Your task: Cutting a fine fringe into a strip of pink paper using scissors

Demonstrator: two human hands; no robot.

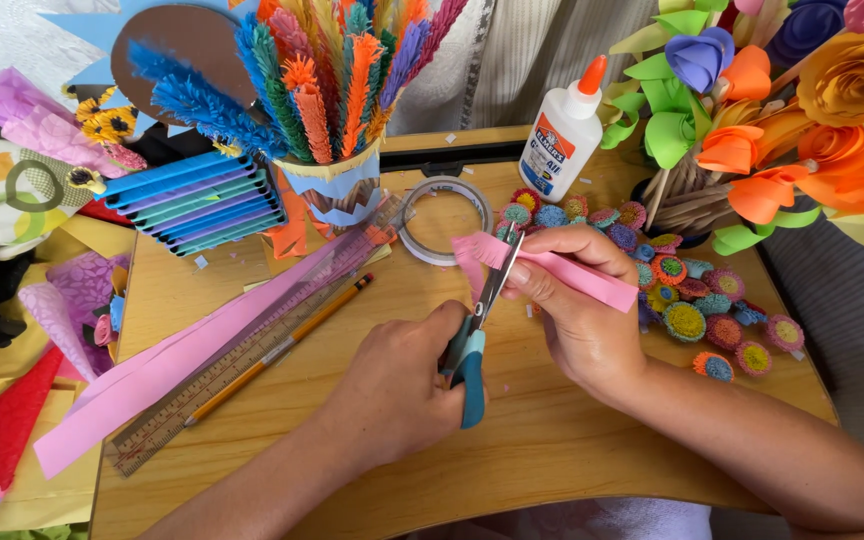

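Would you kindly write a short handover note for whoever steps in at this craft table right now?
Left hand: grips the teal-handled scissors, blades at the strip's end.
Right hand: pinches the folded pink paper strip over the wooden table.
Done: the strip's left end is already fringed; many small rolled fringe flowers lie to the right.
Left: most of this strip is uncut; more pink strips lie beside the ruler and pencil. Glue bottle and tape roll stand behind.
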